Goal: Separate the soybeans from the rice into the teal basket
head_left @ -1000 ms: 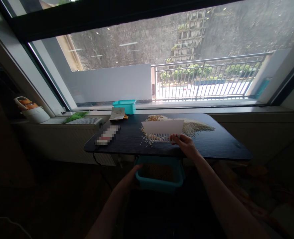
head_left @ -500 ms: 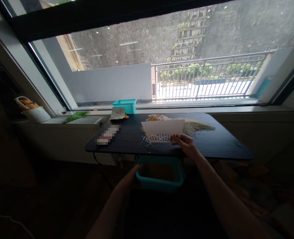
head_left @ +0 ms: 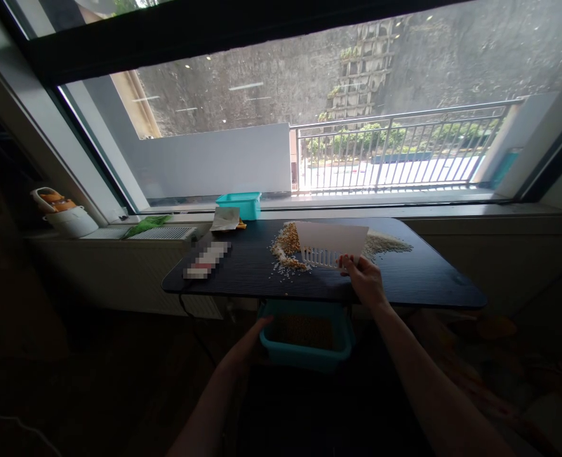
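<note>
My right hand (head_left: 365, 277) pinches the lower right corner of a white slotted sheet (head_left: 333, 240), held tilted over the table. Its row of slots runs along the lower edge. Left of the sheet lie yellow kernels (head_left: 289, 240), which look like corn, mixed with white grains. A heap of white rice-like grains (head_left: 386, 243) shows behind its right side. Below the table's front edge, my left hand (head_left: 252, 339) grips the left rim of a teal plastic bin (head_left: 304, 353). Brownish kernels (head_left: 304, 330) cover the bin's bottom, dim in the shadow.
The dark table (head_left: 428, 276) stands against the window sill. At its back left are another teal bin (head_left: 245, 206) and an opened packet (head_left: 226, 219). A blurred-out flat item (head_left: 207, 260) lies on the left. Beyond are a radiator (head_left: 119, 266) and a white pot (head_left: 72, 221).
My right hand has carried the slotted sheet to the right, uncovering more of the yellow kernels and white grains on its left. My left hand and the bin stay in place.
</note>
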### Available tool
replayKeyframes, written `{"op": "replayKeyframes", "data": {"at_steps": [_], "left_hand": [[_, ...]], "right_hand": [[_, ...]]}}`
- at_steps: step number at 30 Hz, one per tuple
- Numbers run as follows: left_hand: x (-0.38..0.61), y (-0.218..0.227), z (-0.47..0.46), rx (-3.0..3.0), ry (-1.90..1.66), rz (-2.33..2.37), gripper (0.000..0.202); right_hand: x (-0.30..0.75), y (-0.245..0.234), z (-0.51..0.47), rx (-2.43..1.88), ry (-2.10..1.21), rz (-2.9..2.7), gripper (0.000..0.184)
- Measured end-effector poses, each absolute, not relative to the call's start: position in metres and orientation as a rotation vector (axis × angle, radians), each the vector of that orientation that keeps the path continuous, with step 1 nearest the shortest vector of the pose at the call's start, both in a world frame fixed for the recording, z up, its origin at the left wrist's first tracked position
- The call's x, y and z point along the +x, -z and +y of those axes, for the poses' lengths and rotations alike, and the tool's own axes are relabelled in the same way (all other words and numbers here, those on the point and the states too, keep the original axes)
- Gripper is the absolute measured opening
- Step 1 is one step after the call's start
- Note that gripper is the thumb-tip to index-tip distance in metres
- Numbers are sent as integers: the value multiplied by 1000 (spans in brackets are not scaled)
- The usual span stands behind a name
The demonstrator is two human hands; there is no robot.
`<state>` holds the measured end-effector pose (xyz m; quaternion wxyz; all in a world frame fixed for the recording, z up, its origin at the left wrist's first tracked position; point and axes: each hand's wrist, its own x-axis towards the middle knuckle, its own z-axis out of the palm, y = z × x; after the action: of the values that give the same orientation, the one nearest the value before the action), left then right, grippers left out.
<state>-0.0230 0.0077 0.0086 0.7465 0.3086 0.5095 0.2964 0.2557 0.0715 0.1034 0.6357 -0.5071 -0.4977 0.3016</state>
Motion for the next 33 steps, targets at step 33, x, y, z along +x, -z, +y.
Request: {"op": "replayKeyframes", "data": {"at_steps": [33], "left_hand": [[-22, -10, 8, 696, -623, 1132, 63]], "right_hand": [[261, -105, 67, -1120, -794, -1214, 45]]}}
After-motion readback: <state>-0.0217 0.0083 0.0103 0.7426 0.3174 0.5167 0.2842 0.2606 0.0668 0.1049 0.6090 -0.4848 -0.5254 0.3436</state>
